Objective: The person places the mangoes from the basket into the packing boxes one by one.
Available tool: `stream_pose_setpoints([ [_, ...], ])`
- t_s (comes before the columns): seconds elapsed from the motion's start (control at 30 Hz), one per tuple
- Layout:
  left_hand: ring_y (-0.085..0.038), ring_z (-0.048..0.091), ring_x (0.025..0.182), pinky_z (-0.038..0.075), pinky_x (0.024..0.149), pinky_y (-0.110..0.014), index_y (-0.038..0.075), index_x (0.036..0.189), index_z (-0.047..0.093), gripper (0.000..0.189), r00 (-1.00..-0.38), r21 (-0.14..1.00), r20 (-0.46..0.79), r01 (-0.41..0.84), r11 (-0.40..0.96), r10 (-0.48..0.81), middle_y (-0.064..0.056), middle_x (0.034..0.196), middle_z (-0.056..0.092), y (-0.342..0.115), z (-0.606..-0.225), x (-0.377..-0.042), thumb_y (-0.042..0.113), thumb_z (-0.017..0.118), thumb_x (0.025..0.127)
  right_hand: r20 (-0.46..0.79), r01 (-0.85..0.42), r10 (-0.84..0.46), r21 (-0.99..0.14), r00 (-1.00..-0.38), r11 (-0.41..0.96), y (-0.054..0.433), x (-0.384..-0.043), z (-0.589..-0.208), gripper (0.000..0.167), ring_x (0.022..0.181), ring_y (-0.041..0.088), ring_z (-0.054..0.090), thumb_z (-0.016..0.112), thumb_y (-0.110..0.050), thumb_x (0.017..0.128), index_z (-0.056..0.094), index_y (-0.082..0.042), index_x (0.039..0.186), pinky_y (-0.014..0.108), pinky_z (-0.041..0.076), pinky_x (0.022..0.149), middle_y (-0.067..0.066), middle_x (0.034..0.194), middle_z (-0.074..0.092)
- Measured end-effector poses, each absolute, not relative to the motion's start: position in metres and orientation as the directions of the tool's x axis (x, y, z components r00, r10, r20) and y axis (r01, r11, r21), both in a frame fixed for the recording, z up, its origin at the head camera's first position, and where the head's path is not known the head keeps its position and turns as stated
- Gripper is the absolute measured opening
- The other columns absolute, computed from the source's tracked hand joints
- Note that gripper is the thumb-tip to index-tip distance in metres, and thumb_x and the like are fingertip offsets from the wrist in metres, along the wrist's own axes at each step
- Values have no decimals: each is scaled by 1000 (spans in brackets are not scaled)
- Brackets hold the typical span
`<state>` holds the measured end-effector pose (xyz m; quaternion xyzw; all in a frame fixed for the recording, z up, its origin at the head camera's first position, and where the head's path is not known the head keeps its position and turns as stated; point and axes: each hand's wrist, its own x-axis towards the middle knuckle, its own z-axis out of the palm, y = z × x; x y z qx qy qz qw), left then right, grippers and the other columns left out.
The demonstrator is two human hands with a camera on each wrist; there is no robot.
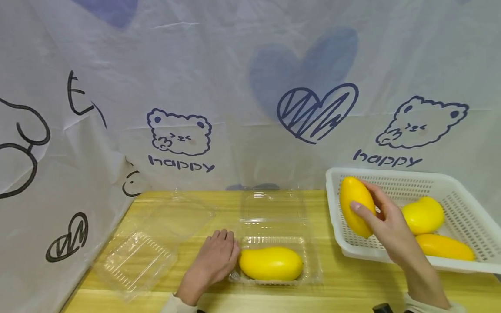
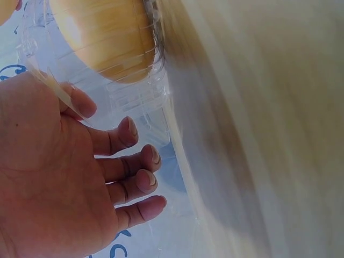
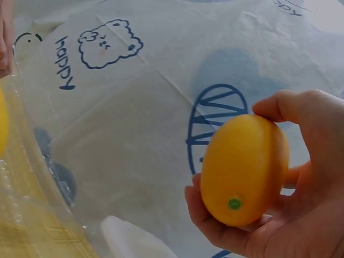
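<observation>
My right hand (image 1: 391, 221) grips a yellow mango (image 1: 357, 206), fingers and thumb around its sides, above the left end of a white perforated basket (image 1: 395, 171). In the right wrist view a small green spot marks the end of this mango (image 3: 244, 169). My left hand (image 1: 215, 256) is beside the left edge of a clear plastic clamshell box (image 1: 313, 265) with its lid laid back. Another mango (image 1: 271, 263) lies lengthwise in its base. The left wrist view shows the left hand (image 2: 70, 166) with loosely bent fingers, its thumb at the box's clear edge.
Two more mangoes, one rounder (image 1: 423, 216) and one longer (image 1: 445, 247), lie in the basket at the right. Another clear plastic box (image 1: 137, 261) stands open on the wooden table (image 1: 219, 300) at the left. A printed white cloth (image 1: 242, 87) hangs behind and at the left side.
</observation>
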<state>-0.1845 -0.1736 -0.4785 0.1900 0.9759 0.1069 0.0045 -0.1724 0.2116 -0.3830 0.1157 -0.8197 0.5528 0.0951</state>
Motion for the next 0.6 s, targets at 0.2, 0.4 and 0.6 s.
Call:
stream_pose_setpoints([
  [0.2,-32,53,98,47,87,-51,-2,109,59,35,-926,209,20,372,904,376,-17,105,59,-173,-478,-184,23,34,110,234,-251,-90,-896,-968,368,202,-172,-386,62,111,20,50,55,-20,107,27,-11,161,15,48,86,20,149,42],
  [0.4,-31,52,97,46,87,-51,-2,108,59,35,-927,220,14,369,903,376,-16,104,59,-173,-477,-184,23,34,111,210,-223,-74,-911,-975,347,187,-172,-386,63,109,27,53,59,-18,105,29,-9,159,23,52,83,20,143,45],
  [0.6,-28,49,90,46,81,-48,0,103,58,32,-926,222,29,372,901,376,-14,98,57,-173,-477,-184,22,35,110,247,-254,-61,-917,-967,307,173,-171,-390,56,100,25,57,56,-11,104,36,-9,156,28,55,79,20,131,52],
])
